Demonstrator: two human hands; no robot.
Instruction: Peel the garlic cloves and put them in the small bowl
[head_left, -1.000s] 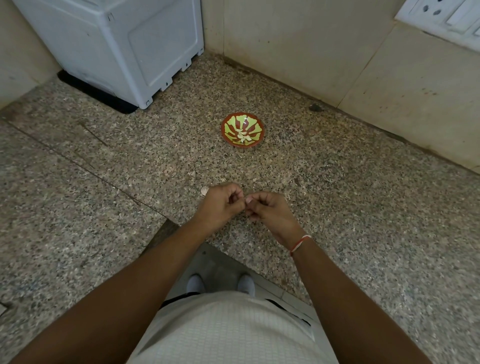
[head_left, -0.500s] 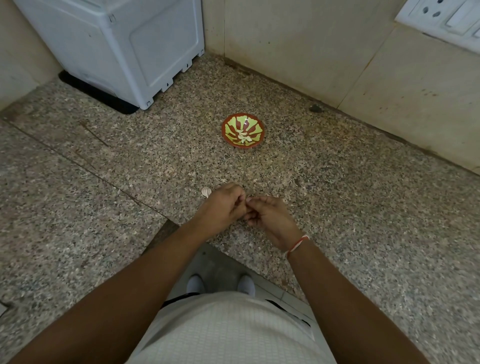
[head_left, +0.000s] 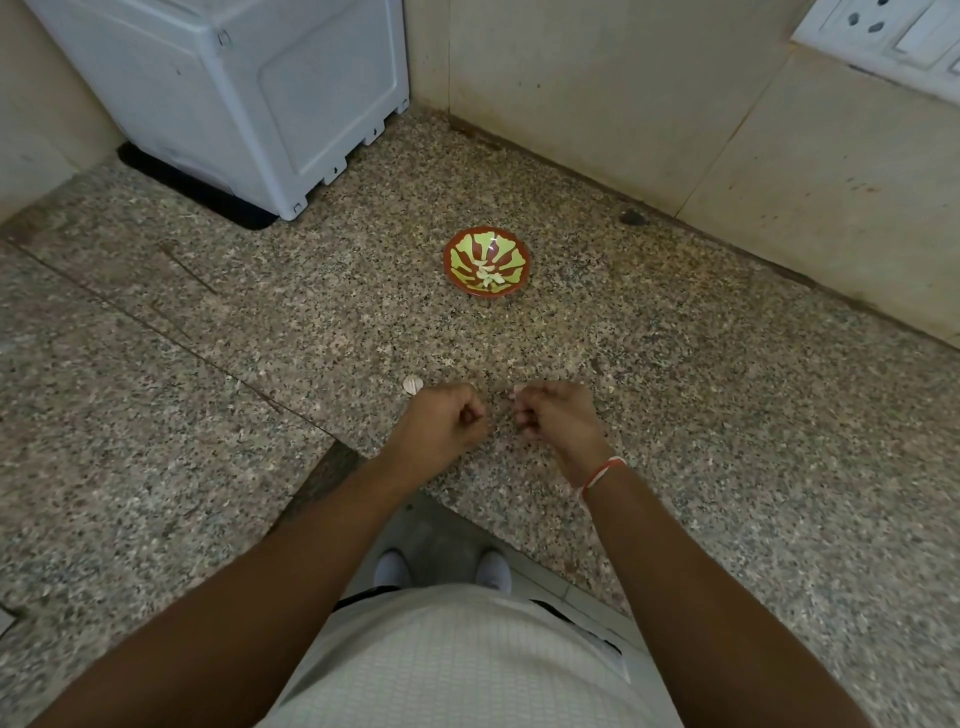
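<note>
The small red and green bowl (head_left: 460, 249) stands on the granite counter ahead of my hands, with several peeled garlic cloves (head_left: 489, 276) lying in its middle. My right hand (head_left: 558, 421) pinches a small pale pinkish piece of garlic (head_left: 519, 389) at its fingertips. A short gap separates it from my left hand (head_left: 444, 423), whose fingers are curled into a loose fist; nothing shows inside it. One unpeeled clove (head_left: 413, 384) lies on the counter just beyond my left knuckles.
A white appliance (head_left: 249, 93) stands in the back left corner on a black mat. Tiled walls close the back and right, with a switch plate (head_left: 883, 36) at the top right. The counter's inner corner edge (head_left: 332, 452) is under my left forearm.
My hands, joined at the fingertips around the garlic before, have drawn apart sideways. The pale piece stays with my right hand.
</note>
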